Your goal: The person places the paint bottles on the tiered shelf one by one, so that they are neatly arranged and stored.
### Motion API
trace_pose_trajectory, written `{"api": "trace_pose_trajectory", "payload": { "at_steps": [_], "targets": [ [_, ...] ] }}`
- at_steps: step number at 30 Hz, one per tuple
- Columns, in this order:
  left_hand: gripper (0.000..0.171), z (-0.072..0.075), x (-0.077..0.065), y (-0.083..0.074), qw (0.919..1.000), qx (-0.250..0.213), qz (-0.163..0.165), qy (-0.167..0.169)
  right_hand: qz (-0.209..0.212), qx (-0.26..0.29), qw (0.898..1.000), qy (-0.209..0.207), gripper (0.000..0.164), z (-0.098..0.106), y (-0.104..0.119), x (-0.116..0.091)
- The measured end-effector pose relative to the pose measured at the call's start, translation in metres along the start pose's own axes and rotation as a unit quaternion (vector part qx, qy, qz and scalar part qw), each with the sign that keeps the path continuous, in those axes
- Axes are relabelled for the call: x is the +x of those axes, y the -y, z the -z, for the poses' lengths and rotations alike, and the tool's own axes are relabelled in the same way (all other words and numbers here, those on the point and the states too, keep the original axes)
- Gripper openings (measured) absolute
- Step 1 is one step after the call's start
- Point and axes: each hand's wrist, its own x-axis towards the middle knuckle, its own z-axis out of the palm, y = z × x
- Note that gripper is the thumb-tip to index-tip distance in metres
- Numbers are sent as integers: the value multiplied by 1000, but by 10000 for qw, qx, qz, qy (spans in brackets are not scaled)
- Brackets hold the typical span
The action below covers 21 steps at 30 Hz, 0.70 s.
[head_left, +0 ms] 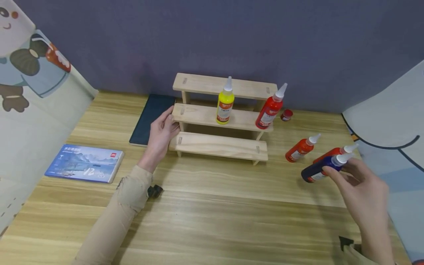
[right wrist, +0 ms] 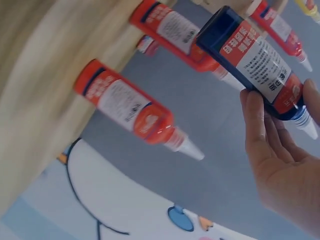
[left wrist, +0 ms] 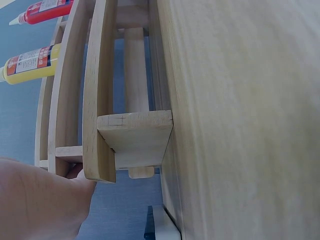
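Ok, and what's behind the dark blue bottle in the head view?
A red bottle: a strip of its body and its pale nozzle show. The dark blue bottle, held by the right hand, covers much of the rest, so no label shows there.

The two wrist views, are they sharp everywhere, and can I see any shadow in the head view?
Right wrist view: the tabletop looks smeared, the blue bottle clearer; left wrist view: the tabletop is soft, the edges of the rack crisper; head view: yes, soft shadows on the tabletop, beside the left sleeve and below the right hand.
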Motion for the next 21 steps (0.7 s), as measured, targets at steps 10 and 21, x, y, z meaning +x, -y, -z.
{"api": "trace_pose_trajectory", "payload": {
  "at_steps": [10, 21],
  "targets": [
    [56, -1, 1, 0, 10000, -37, 18, 4, -18, 568, 9984, 60, 38, -13, 29, 5],
    [56, 0, 0, 0, 10000, -46, -10, 4, 517, 740, 9959, 42, 39, -29, 53, 7]
  ]
}}
